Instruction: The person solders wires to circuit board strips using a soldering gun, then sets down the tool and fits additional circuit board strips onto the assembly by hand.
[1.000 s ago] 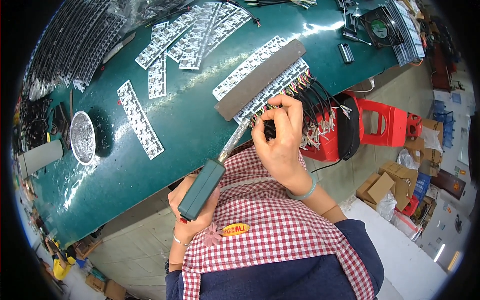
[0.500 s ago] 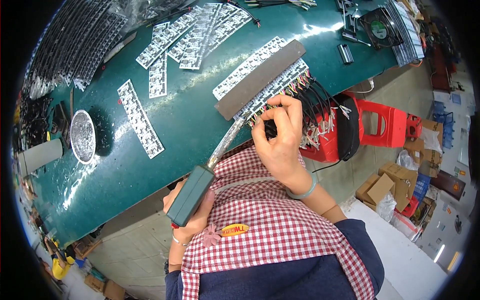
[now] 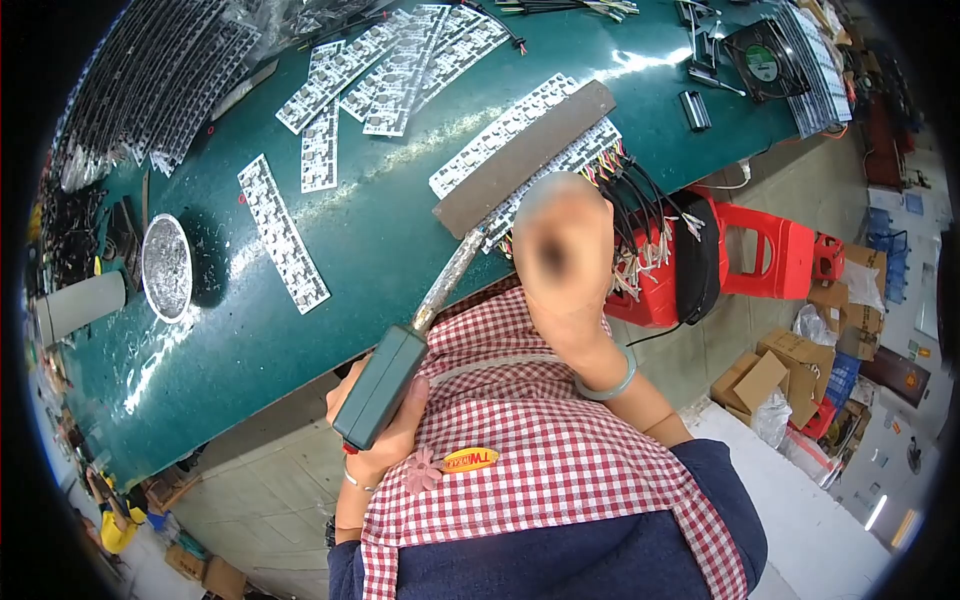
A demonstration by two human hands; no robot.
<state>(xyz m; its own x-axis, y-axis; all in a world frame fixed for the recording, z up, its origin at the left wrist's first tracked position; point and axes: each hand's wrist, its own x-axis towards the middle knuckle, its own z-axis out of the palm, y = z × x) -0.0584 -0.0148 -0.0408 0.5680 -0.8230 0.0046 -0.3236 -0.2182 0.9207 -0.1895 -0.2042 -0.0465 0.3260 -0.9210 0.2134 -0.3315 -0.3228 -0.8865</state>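
Observation:
My left hand [image 3: 408, 428] is wrapped round the dark green handle of a soldering iron [image 3: 380, 388]. The iron's metal shaft points up and right, its tip at the near left corner of a row of white circuit boards [image 3: 498, 128]. A long brown bar [image 3: 525, 162] lies across those boards. Along their near edge, coloured leads run into black cables [image 3: 634, 200] with pale ends that hang over the table edge. My right hand [image 3: 565, 265] is over the near edge of the boards, by the wires; a blur covers its fingers, so what they hold is hidden.
On the green table [image 3: 390, 235] lie a single circuit board strip [image 3: 283, 233], a pile of strips [image 3: 400, 70] and a round dish [image 3: 166, 268]. Stacked dark strips [image 3: 160, 85] fill the far left. A black fan [image 3: 765, 60] sits far right; a red stool [image 3: 765, 250] stands beyond the edge.
My right hand has turned and its fingers, visible before near the wires, are now blurred. The soldering iron has stayed almost in place at the boards' corner.

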